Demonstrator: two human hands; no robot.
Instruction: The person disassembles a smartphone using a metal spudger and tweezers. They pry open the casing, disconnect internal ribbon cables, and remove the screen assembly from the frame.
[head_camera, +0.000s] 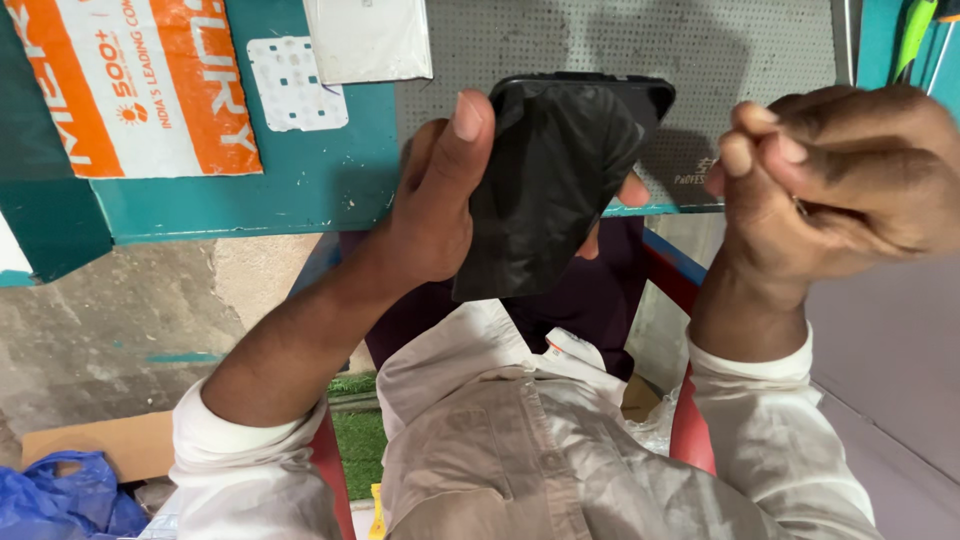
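Note:
My left hand (440, 200) grips a black smartphone (590, 100), thumb up along its left edge and fingertips showing on its right side. A black, crinkled sheet (540, 200) lies over the phone's face and hangs down below it. My right hand (830, 180) is raised to the right of the phone, apart from it, with its fingers curled and pinched together; whether something small sits between them cannot be seen.
A teal workbench (300, 190) holds a grey dotted mat (700, 50), an orange-and-white printed sheet (130, 80), a white panel (365, 40) and a small white perforated card (295, 85). Below are a red chair frame (690, 430), a blue plastic bag (60, 500) and cardboard (100, 440).

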